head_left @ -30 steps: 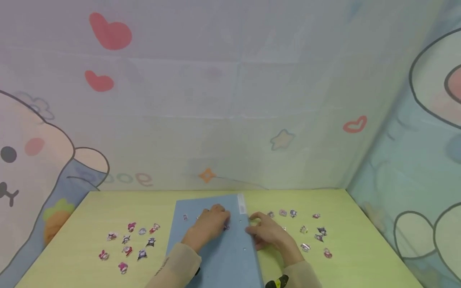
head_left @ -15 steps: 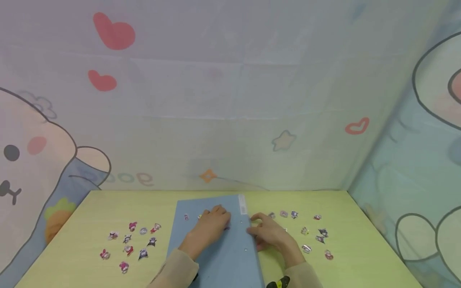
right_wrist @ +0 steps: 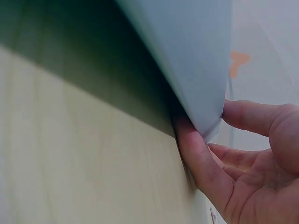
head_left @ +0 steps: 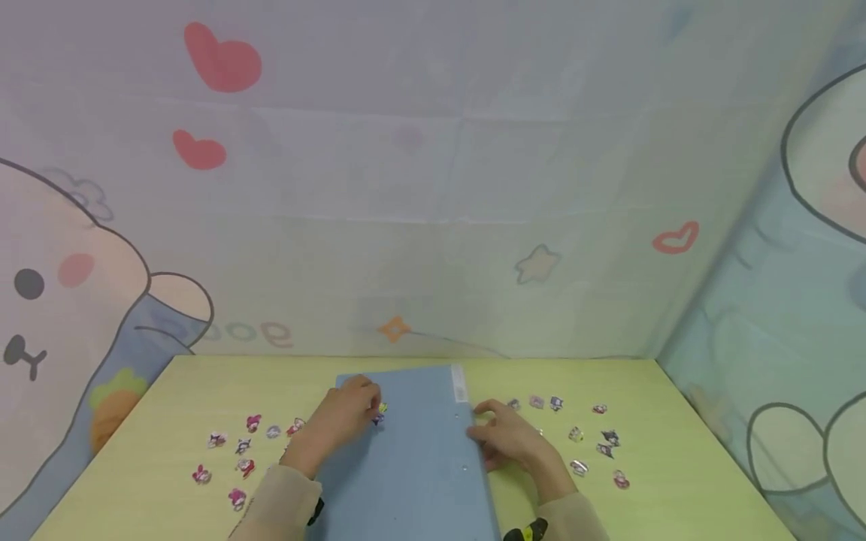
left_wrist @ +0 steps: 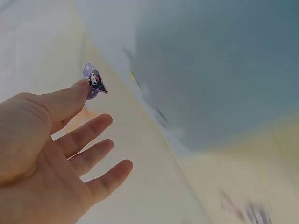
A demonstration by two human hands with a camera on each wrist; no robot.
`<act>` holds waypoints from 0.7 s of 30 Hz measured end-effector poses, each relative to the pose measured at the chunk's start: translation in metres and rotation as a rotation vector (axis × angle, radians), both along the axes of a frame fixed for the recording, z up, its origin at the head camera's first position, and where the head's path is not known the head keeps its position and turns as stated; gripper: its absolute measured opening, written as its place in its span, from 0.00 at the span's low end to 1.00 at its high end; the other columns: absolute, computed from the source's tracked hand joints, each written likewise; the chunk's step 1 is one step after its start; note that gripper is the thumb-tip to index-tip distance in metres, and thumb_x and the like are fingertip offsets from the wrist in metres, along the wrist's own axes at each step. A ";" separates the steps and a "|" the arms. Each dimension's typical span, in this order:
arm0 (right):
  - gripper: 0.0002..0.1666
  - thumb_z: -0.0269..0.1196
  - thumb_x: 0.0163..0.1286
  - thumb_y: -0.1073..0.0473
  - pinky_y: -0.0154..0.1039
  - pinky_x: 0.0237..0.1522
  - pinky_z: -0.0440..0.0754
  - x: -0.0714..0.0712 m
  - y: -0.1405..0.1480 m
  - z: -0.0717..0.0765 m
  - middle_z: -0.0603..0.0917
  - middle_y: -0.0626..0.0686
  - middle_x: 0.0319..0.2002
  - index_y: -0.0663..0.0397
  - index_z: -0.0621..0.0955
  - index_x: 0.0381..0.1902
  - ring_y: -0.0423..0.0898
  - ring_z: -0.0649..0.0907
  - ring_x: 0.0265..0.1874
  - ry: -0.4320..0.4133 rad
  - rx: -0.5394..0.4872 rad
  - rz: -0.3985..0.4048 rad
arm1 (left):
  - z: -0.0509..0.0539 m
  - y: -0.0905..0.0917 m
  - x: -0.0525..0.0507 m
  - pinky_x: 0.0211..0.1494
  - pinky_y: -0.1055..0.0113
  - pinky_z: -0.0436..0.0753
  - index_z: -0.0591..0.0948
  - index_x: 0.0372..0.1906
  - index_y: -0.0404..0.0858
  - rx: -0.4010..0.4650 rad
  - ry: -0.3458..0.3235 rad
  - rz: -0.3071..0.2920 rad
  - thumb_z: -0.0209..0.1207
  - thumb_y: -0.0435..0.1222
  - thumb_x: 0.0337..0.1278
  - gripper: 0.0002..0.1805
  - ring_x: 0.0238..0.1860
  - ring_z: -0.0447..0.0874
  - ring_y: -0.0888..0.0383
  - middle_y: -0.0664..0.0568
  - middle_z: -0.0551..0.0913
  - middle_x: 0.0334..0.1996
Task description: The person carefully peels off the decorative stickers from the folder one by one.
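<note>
A blue file folder [head_left: 413, 466] lies in the middle of the table. Over its far left part my left hand [head_left: 341, 413] pinches a small purple-and-black cartoon sticker [left_wrist: 96, 84] between thumb and index finger, the other fingers spread. A bit of a yellow sticker [head_left: 383, 408] shows on the folder beside that hand. Blurred in the left wrist view, small pieces sit near the folder's edge. My right hand [head_left: 510, 436] grips the folder's right edge, thumb on one face and fingers beneath. In the right wrist view, that folder edge [right_wrist: 196, 84] stands raised off the table.
Several cartoon stickers [head_left: 245, 467] are scattered left of the folder, and more stickers [head_left: 610, 437] lie to its right. A printed cloth backdrop [head_left: 433, 188] rises behind the yellow-green table [head_left: 676, 488].
My left hand has moved left across the folder with the sticker, from near its middle to its far left part. My right hand keeps its grip on the folder's edge.
</note>
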State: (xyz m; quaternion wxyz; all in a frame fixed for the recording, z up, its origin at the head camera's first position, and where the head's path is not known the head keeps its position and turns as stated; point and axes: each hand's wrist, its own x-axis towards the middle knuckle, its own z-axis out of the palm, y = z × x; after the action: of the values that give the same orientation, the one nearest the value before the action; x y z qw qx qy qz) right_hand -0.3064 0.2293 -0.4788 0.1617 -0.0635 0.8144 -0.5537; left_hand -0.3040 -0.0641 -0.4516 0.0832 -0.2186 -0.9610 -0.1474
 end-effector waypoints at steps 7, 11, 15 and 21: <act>0.33 0.63 0.67 0.62 0.46 0.23 0.84 0.000 0.001 0.001 0.79 0.61 0.34 0.68 0.65 0.65 0.51 0.82 0.22 -0.008 0.010 -0.005 | -0.002 -0.052 -0.006 0.34 0.55 0.73 0.74 0.27 0.45 -0.034 -0.057 0.109 0.67 0.35 0.58 0.12 0.40 0.74 0.52 0.53 0.76 0.37; 0.32 0.63 0.67 0.62 0.46 0.24 0.84 -0.001 0.001 0.001 0.79 0.61 0.35 0.67 0.65 0.65 0.50 0.82 0.22 -0.008 0.006 -0.005 | 0.003 -0.082 -0.009 0.33 0.53 0.74 0.75 0.29 0.43 -0.002 -0.116 0.145 0.66 0.33 0.58 0.10 0.34 0.71 0.53 0.52 0.76 0.35; 0.33 0.63 0.67 0.63 0.47 0.24 0.84 -0.001 0.000 0.001 0.79 0.61 0.35 0.68 0.64 0.65 0.51 0.82 0.23 -0.007 -0.001 -0.001 | 0.009 -0.111 -0.010 0.33 0.52 0.72 0.75 0.30 0.42 0.027 -0.166 0.191 0.64 0.32 0.61 0.09 0.31 0.69 0.53 0.51 0.76 0.34; 0.34 0.63 0.66 0.63 0.47 0.24 0.84 -0.002 0.000 0.000 0.79 0.61 0.35 0.68 0.64 0.65 0.51 0.82 0.23 -0.010 -0.010 -0.006 | 0.011 -0.129 -0.014 0.33 0.50 0.71 0.74 0.30 0.41 0.003 -0.191 0.244 0.63 0.33 0.61 0.09 0.30 0.70 0.52 0.50 0.75 0.32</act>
State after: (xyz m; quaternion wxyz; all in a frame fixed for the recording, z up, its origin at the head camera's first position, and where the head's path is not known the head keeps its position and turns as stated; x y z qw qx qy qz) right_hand -0.3083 0.2291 -0.4787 0.1638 -0.0593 0.8110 -0.5586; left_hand -0.3180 -0.1932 -0.4410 0.0091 -0.0852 -0.9838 -0.1576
